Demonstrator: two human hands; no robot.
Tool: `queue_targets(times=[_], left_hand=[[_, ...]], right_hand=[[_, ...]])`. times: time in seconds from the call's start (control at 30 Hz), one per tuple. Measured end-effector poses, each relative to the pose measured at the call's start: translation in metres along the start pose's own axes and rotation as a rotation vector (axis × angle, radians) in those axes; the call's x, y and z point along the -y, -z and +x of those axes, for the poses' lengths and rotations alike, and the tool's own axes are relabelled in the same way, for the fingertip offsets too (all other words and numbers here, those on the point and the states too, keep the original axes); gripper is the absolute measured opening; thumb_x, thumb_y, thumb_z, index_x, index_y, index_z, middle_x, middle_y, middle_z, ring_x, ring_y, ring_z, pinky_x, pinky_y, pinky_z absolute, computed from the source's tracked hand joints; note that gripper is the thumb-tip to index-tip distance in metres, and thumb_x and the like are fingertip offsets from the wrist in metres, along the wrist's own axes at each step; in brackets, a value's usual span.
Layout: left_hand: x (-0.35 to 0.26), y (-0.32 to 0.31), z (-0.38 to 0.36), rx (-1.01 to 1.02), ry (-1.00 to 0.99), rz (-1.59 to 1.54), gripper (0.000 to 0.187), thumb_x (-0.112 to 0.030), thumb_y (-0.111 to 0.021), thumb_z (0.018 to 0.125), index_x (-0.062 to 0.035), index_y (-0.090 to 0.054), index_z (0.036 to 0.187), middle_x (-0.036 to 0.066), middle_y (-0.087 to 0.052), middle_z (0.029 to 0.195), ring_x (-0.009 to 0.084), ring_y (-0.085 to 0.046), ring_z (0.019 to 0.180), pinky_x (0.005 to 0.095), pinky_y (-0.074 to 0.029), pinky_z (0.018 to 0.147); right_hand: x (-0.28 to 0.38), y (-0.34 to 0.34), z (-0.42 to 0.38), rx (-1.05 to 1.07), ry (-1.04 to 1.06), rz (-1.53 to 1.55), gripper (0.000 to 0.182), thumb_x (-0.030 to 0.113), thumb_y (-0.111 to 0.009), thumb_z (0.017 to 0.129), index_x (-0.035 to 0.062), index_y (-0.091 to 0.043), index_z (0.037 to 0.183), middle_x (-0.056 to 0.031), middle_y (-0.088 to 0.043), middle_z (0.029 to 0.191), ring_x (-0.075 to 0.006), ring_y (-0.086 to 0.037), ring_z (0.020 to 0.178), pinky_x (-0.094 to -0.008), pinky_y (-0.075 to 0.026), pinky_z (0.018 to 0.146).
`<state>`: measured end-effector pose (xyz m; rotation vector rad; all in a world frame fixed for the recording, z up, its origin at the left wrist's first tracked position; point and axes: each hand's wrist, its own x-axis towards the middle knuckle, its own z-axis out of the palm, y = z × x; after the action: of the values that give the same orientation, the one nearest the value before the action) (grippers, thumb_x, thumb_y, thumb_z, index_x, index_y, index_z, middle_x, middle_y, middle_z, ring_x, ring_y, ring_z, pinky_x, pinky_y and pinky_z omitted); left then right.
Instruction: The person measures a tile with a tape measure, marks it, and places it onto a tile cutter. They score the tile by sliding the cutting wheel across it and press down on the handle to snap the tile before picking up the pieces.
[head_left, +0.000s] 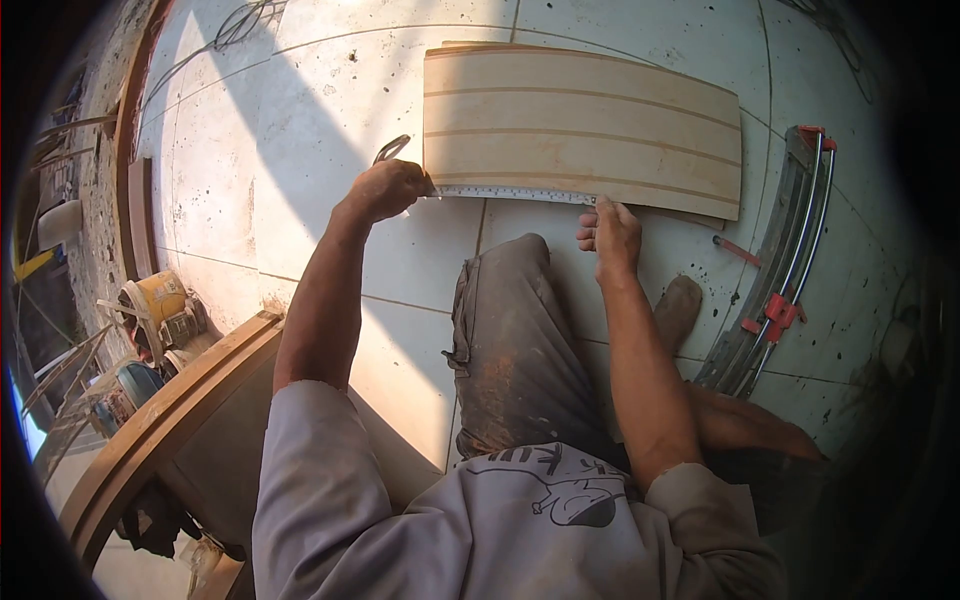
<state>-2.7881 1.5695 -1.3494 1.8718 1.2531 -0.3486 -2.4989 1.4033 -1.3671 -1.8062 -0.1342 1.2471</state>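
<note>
A stack of pale, brown-striped tiles (580, 120) lies on the floor in front of me. Along its near edge stretches a white measuring tape (520, 194). My left hand (388, 188) is closed on the tape at the stack's near left corner, and a curved loop stands up behind the fingers. Farther right, my right hand (612, 235) pinches the tape between thumb and fingers against the near edge. Part of what the left fingers hold is hidden.
A manual tile cutter (775, 290) with metal rails and red parts lies on the right. A yellow power tool (160, 305) sits at the left, beside a wooden frame (175, 435). Cables (240, 25) lie on the tiled floor (330, 240) at the far left.
</note>
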Motion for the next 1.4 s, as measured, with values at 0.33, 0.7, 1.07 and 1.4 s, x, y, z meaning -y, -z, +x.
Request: queue_targets(times=[0.33,0.7,1.07,1.4], left_hand=[[-0.015,0.002,-0.007,0.051,0.053,-0.038,0.021,-0.017,-0.055,0.083,-0.0094,-0.072,0.094,0.007,-0.069,0.078,0.0170,-0.065,0.072,0.0330,-0.051,0.069],[-0.025,0.005,-0.010,0.018,0.062,-0.014,0.024,-0.020,-0.058,0.083,-0.0002,-0.070,0.089,0.010,-0.066,0.072,0.0177,-0.062,0.066,0.0317,-0.049,0.065],[-0.019,0.003,-0.007,0.034,0.073,-0.061,0.024,-0.020,-0.058,0.081,-0.0019,-0.070,0.091,0.009,-0.067,0.073,0.0177,-0.063,0.067,0.0323,-0.050,0.065],[-0.026,0.007,-0.008,0.051,0.100,-0.077,0.023,-0.018,-0.057,0.081,-0.0036,-0.071,0.093,0.009,-0.068,0.074,0.0172,-0.063,0.068,0.0327,-0.050,0.066]], right_hand=[[0.004,0.008,-0.001,0.065,-0.020,-0.034,0.031,0.030,-0.051,0.093,0.0009,-0.053,0.085,-0.0031,-0.050,0.066,-0.0102,-0.047,0.048,-0.0233,-0.034,0.040],[0.015,0.008,0.005,0.071,-0.193,0.029,0.030,0.030,-0.052,0.093,0.0016,-0.055,0.084,-0.0035,-0.050,0.060,-0.0123,-0.045,0.041,-0.0267,-0.032,0.036],[0.029,0.007,-0.007,-0.021,-0.056,-0.344,0.033,0.028,-0.054,0.092,-0.0034,-0.062,0.084,-0.0091,-0.059,0.063,-0.0133,-0.052,0.044,-0.0267,-0.037,0.037],[0.032,-0.002,0.000,-0.046,-0.192,-0.042,0.028,0.023,-0.054,0.091,-0.0040,-0.060,0.086,-0.0089,-0.059,0.066,-0.0139,-0.051,0.045,-0.0261,-0.036,0.039]])
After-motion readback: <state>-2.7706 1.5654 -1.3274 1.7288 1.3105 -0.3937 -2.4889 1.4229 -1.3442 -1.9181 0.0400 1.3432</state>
